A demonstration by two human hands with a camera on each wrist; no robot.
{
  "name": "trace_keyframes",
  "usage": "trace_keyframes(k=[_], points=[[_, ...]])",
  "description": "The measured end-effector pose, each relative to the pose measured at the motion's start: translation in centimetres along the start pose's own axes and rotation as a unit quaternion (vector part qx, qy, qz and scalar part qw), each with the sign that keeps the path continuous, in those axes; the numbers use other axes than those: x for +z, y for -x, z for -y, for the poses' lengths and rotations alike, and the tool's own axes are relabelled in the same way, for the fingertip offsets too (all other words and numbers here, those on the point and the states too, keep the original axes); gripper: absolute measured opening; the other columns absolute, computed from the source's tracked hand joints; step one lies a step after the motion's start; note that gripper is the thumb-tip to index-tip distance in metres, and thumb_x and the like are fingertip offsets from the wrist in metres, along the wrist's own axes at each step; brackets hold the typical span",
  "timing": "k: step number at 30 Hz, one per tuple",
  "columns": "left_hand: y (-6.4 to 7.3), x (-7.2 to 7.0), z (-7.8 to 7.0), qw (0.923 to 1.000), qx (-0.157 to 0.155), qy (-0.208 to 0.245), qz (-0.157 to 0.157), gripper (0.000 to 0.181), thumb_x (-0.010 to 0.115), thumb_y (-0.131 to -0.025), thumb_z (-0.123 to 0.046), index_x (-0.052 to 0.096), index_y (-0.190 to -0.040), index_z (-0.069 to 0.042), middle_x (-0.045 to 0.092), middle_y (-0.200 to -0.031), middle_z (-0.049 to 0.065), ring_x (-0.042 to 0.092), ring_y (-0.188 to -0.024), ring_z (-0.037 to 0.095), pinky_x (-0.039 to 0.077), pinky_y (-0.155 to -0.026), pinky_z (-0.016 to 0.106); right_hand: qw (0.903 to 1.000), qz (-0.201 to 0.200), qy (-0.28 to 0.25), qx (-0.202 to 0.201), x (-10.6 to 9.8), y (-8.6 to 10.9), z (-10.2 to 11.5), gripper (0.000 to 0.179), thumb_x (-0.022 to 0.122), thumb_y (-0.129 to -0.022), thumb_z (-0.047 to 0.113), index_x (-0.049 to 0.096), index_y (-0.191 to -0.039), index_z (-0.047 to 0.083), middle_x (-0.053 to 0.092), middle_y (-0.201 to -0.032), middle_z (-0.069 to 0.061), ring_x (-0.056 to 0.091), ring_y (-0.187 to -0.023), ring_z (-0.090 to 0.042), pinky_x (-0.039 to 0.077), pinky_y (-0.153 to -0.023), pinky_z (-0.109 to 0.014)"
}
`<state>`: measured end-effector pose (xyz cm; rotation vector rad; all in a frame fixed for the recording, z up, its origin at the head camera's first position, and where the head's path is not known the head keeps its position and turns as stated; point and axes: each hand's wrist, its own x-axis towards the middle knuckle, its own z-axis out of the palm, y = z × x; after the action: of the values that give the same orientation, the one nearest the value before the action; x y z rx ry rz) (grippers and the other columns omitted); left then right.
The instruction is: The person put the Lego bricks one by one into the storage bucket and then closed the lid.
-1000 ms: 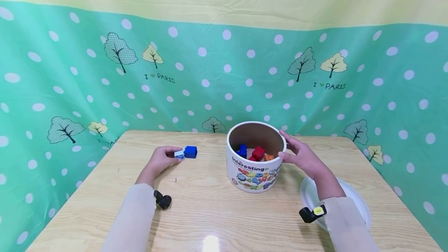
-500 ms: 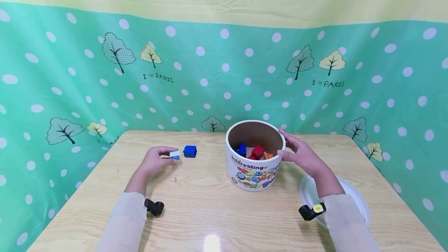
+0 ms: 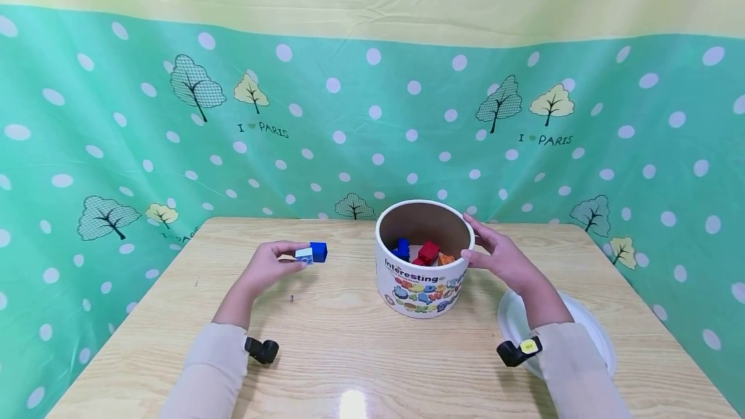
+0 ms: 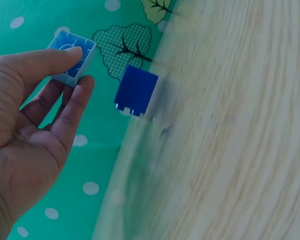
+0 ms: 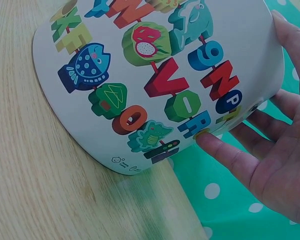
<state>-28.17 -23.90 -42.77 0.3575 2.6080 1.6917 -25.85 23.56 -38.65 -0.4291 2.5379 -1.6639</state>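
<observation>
A light blue toy brick (image 4: 72, 57) is pinched between the thumb and fingers of my left hand (image 3: 270, 268), its hollow underside showing in the left wrist view. Close beside it on the table stands a dark blue brick (image 3: 318, 251); in the left wrist view the two are apart. To the right, a round white bucket (image 3: 419, 290) printed with colourful letters stands upright. My right hand (image 3: 506, 264) holds its right side near the rim, thumb (image 5: 230, 155) on the printed wall. Inside lie a red brick (image 3: 429, 253), a blue brick (image 3: 403, 249) and an orange piece (image 3: 446, 260).
A white round lid (image 3: 588, 322) lies on the wooden table (image 3: 349, 354) beneath my right forearm. A tiny dark bit (image 3: 291, 299) is on the wood near my left hand. Behind the table hangs a green dotted curtain (image 3: 378, 112).
My left hand with the light blue brick moved left, away from the dark blue brick, then came back right beside it. The right hand and the bucket stayed in place.
</observation>
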Motion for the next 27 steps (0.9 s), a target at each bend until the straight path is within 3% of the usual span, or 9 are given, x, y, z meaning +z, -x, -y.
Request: trace_keyframes(k=[16,21,27], points=[[-0.6,2.4,-4.2,0.9979,0.047,0.024,0.037,0.042,0.075,-0.085,-0.008,0.066,-0.125,-0.003,0.056,-0.132,0.019,0.064,-0.104,0.031,0.057,-0.082,0.032,1.0000,0.004,-0.003,-0.003,0.1,-0.1,0.1,0.083,0.072,-0.089,0.034,0.023,-0.156,0.028,0.029,-0.156,-0.013,0.029,-0.140,-0.040,0.045,-0.098,-0.054],[-1.2,3.3,-5.8,0.9953,0.080,0.013,0.054,0.042,0.076,-0.085,-0.010,0.065,-0.125,-0.001,0.059,-0.123,0.021,0.064,-0.101,0.031,0.057,-0.080,0.031,1.0000,0.004,0.002,-0.002,0.0,-0.1,0.1,0.083,0.072,-0.090,0.035,0.022,-0.156,0.028,0.028,-0.157,-0.013,0.028,-0.140,-0.041,0.044,-0.099,-0.055],[-1.5,4.1,-7.6,0.9907,0.111,0.032,0.073,0.042,0.076,-0.084,-0.006,0.065,-0.124,0.002,0.059,-0.108,0.019,0.068,-0.092,0.028,0.058,-0.079,0.032,1.0000,0.003,0.004,0.002,-0.1,0.1,0.2,0.084,0.072,-0.089,0.035,0.023,-0.156,0.027,0.027,-0.157,-0.013,0.027,-0.141,-0.041,0.045,-0.098,-0.054]])
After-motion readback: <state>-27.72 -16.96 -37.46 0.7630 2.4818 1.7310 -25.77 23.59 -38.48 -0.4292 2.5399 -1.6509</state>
